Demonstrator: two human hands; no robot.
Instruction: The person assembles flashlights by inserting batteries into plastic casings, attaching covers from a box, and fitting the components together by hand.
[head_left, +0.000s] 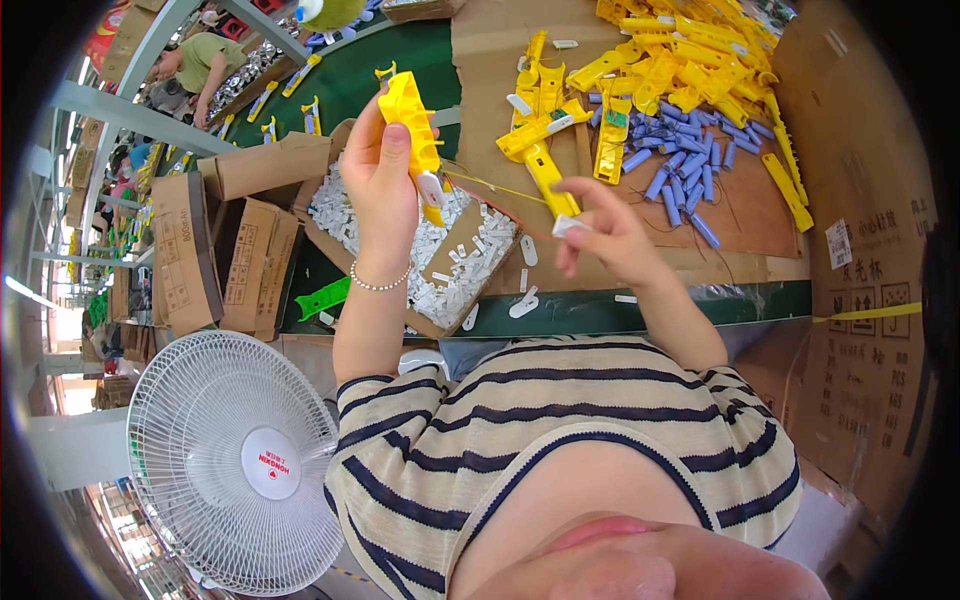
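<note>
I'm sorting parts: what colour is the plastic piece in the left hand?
The plastic piece in the left hand is yellow; the head view shows it best.

Above the brown carton (426,322) of white pieces (460,291) I see a yellow casing (405,103), right of it violet-blue cylinders (688,165), and below it a cream, navy-striped shirt (590,395).

A white fan (271,463) stands near cardboard boxes (258,268), with a printed carton (868,270) at right.
</note>
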